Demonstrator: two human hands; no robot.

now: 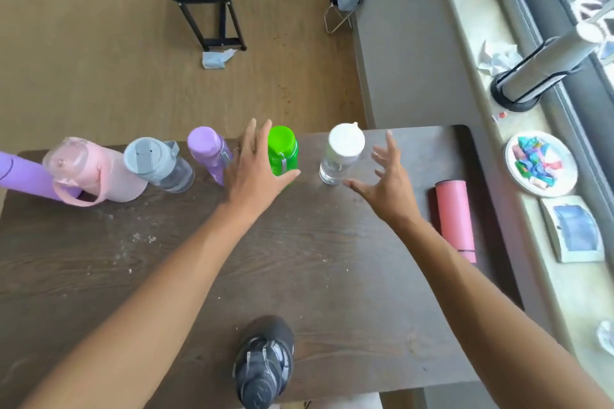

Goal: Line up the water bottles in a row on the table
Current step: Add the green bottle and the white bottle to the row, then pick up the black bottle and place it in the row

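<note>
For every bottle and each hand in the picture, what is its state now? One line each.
lilac bottle: upright, cut by the left edge.
pink jug: upright, lid on.
grey-lid bottle: upright, capped.
purple bottle: upright, capped.
green bottle: upright, capped.
white-cap bottle: upright, capped.
pink tumbler: lying on its side.
dark bottle: upright, near edge.
left hand: open, by the green bottle.
right hand: open, empty.
</note>
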